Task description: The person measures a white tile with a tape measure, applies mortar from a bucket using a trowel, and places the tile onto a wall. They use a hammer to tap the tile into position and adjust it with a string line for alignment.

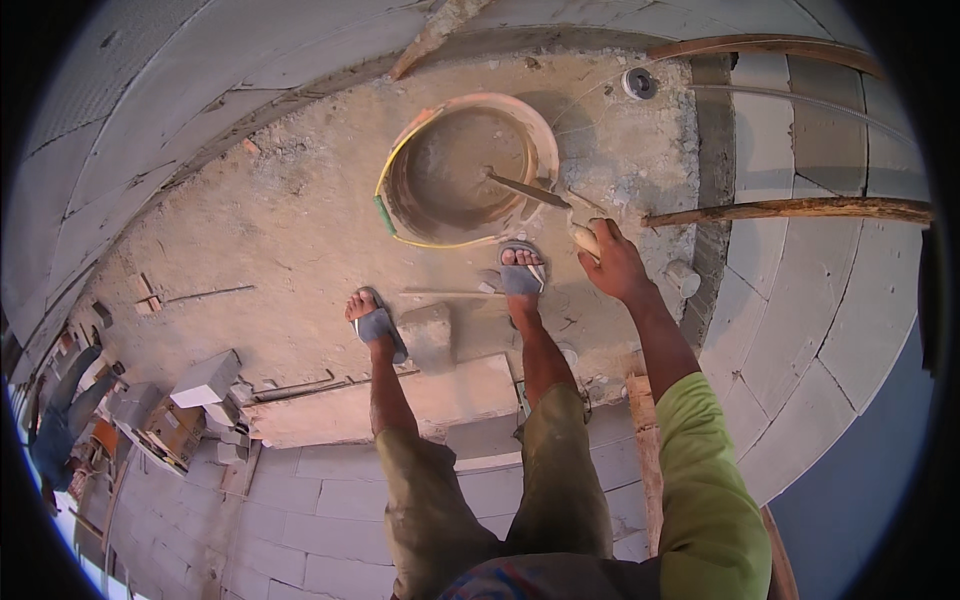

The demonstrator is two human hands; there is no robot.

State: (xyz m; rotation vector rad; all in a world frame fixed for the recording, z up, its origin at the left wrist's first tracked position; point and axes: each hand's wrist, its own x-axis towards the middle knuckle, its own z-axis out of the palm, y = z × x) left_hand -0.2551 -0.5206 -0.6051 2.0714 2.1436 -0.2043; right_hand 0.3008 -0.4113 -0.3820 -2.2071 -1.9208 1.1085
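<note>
My right hand (613,262) is closed around the light wooden handle of a trowel (532,190). The trowel's narrow blade crosses the near right rim of a round bucket (549,150), with its tip over the wet grey-brown mortar (465,155) inside. The bucket stands on the dusty floor beyond my feet. Its yellow carrying handle (381,180), which has a green grip, rests along the left side of the rim. My left hand is out of view.
Pale block walls (800,270) curve around the floor. At right a wooden pole (790,210) juts in. A grey block (427,338) lies between my sandalled feet. A small white spool (639,84) sits at far right. Another person (65,420) is at the left edge, near stacked blocks (207,378).
</note>
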